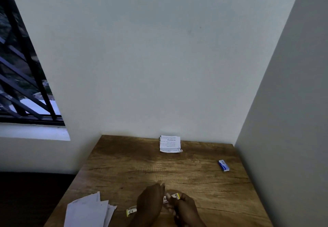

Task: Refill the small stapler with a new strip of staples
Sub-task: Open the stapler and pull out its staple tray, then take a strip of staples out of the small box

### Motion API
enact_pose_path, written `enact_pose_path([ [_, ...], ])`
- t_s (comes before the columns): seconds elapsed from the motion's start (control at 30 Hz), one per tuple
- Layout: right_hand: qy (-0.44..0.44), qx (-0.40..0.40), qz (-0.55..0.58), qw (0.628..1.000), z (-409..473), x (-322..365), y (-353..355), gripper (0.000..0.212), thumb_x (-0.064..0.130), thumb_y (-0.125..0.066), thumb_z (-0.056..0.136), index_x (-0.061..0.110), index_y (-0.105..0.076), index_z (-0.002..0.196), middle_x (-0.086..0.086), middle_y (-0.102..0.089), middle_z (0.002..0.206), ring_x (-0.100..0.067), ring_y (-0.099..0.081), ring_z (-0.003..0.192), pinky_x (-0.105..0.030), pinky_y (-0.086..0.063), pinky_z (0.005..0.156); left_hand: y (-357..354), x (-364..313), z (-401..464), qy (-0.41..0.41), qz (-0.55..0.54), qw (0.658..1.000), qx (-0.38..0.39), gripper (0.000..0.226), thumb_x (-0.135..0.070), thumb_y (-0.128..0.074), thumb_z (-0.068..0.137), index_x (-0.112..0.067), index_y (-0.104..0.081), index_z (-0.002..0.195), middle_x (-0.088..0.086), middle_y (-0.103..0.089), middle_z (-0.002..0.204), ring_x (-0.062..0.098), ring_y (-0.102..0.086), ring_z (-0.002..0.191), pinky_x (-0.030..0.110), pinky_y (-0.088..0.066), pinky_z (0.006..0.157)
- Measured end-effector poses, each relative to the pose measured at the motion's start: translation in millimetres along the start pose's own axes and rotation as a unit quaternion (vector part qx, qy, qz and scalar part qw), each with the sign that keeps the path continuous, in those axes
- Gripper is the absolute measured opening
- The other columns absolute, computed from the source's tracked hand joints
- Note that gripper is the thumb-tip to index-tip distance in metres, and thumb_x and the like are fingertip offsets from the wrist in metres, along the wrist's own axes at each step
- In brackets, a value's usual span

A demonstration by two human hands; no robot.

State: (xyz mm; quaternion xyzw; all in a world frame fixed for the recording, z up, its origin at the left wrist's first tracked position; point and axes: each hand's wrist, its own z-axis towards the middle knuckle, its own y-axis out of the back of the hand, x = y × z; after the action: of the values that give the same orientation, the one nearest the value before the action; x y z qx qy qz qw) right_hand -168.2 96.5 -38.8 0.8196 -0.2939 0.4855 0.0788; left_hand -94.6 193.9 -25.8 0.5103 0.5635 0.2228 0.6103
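Working near the counter [124,164] edge, both hands close on a yellow-ended staple box: right hand [184,207] gripping one end, left hand [150,203] covering its middle. The blue stapler [223,165] lies far right, untouched; loading remains.

The left hand [150,204] covers the middle of the yellow-edged staple box [131,210]; print on the far folded white paper [170,144] is illegible; bottom edge crops loose white sheets [88,210].

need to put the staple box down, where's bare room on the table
Bare wood runs across the table middle, between the printed sheets by the wall and the hands. Also free left of the blue stapler. Crowded: near edge, loose papers and both hands.
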Motion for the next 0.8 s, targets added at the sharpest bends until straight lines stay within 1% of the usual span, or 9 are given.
enact_pose_path([
  [0.07, -0.009, -0.029, -0.005, 1.000, 1.6, -0.9, 11.0, 0.009, -0.003, -0.077, 0.073, -0.005, -0.070, 0.078, -0.020, -0.065, 0.056, -0.020, -0.057, 0.038, -0.019, -0.041, 0.036, -4.8, 5.7, 3.4, -0.082, -0.084, 0.992, 0.042, 0.031, -0.043, -0.043, 0.095, -0.019, -0.064, 0.096, 0.004, -0.070, 0.101, 0.021, -0.065, 0.099, 0.033, -0.048, 0.084],
  [0.17, -0.021, -0.075, -0.068, 0.995, 7.5, -2.0, 30.4, 0.008, 0.001, -0.078, 0.066, 0.000, -0.070, 0.062, -0.020, -0.064, 0.053, -0.023, -0.056, 0.048, -0.029, -0.044, 0.050, -7.2, 14.7, 5.6, -0.179, -0.179, 0.957, 0.142, 0.010, -0.032, -0.069, 0.080, -0.025, -0.062, 0.077, -0.007, -0.059, 0.081, 0.005, -0.057, 0.077, 0.025, -0.047, 0.074],
  [0.23, -0.024, -0.086, -0.133, 0.987, 11.2, -1.1, 44.1, 0.017, 0.017, -0.083, 0.054, 0.002, -0.073, 0.055, -0.015, -0.062, 0.047, -0.021, -0.055, 0.047, -0.030, -0.042, 0.054, -9.3, 16.6, 8.3, -0.215, -0.153, 0.950, 0.166, 0.015, -0.019, -0.074, 0.073, -0.014, -0.068, 0.085, -0.003, -0.057, 0.083, -0.001, -0.052, 0.075, 0.019, -0.043, 0.070],
  [0.3, -0.029, -0.086, -0.192, 0.977, 12.9, 2.5, 50.6, 0.028, 0.031, -0.083, 0.042, 0.007, -0.074, 0.053, -0.008, -0.061, 0.041, -0.018, -0.052, 0.039, -0.025, -0.040, 0.048, -10.5, 16.0, 10.0, -0.228, -0.112, 0.952, 0.172, 0.021, -0.013, -0.069, 0.072, -0.006, -0.069, 0.091, 0.006, -0.061, 0.088, -0.006, -0.049, 0.071, 0.017, -0.041, 0.067],
  [0.4, -0.032, -0.097, -0.248, 0.963, 14.8, 9.3, 56.7, 0.047, 0.043, -0.088, 0.031, 0.009, -0.074, 0.060, -0.004, -0.065, 0.043, -0.012, -0.056, 0.036, -0.020, -0.043, 0.040, -15.5, 9.5, 13.3, -0.203, -0.068, 0.964, 0.156, 0.023, -0.017, -0.067, 0.070, -0.015, -0.071, 0.092, 0.005, -0.067, 0.096, 0.010, -0.061, 0.085, 0.026, -0.048, 0.075],
  [0.47, -0.013, -0.115, -0.280, 0.953, 17.7, 14.3, 62.4, 0.057, 0.050, -0.089, 0.028, 0.008, -0.073, 0.064, -0.002, -0.069, 0.048, -0.008, -0.061, 0.041, -0.021, -0.049, 0.043, -16.5, 5.0, 16.4, -0.190, -0.024, 0.969, 0.158, 0.024, -0.021, -0.066, 0.068, -0.018, -0.069, 0.091, 0.002, -0.069, 0.101, 0.015, -0.063, 0.094, 0.029, -0.050, 0.077],
  [0.53, 0.001, -0.131, -0.303, 0.944, 20.8, 20.0, 69.6, 0.055, 0.053, -0.089, 0.032, 0.010, -0.072, 0.063, 0.001, -0.072, 0.054, -0.007, -0.067, 0.051, -0.023, -0.055, 0.054, -18.0, 1.3, 22.3, -0.195, 0.006, 0.964, 0.178, 0.023, -0.019, -0.065, 0.068, -0.016, -0.070, 0.090, 0.001, -0.070, 0.094, 0.015, -0.062, 0.087, 0.029, -0.049, 0.072],
  [0.67, -0.015, -0.121, -0.297, 0.947, 26.1, 34.0, 83.1, 0.040, 0.043, -0.091, 0.047, 0.013, -0.066, 0.053, 0.001, -0.062, 0.039, -0.007, -0.056, 0.036, -0.022, -0.047, 0.049, -18.6, -9.4, 38.9, -0.183, 0.001, 0.955, 0.233, 0.021, -0.023, -0.076, 0.066, -0.016, -0.073, 0.086, 0.003, -0.073, 0.093, 0.017, -0.068, 0.091, 0.030, -0.054, 0.078],
  [0.8, -0.008, -0.161, -0.272, 0.949, 37.2, 53.9, 99.9, 0.024, 0.031, -0.081, 0.069, 0.013, -0.070, 0.060, -0.005, -0.070, 0.053, -0.013, -0.061, 0.048, -0.030, -0.052, 0.055, -20.6, -37.2, 55.7, -0.165, -0.040, 0.972, 0.163, 0.016, -0.034, -0.070, 0.077, -0.020, -0.063, 0.071, 0.010, -0.068, 0.094, 0.022, -0.063, 0.090, 0.034, -0.051, 0.080],
])
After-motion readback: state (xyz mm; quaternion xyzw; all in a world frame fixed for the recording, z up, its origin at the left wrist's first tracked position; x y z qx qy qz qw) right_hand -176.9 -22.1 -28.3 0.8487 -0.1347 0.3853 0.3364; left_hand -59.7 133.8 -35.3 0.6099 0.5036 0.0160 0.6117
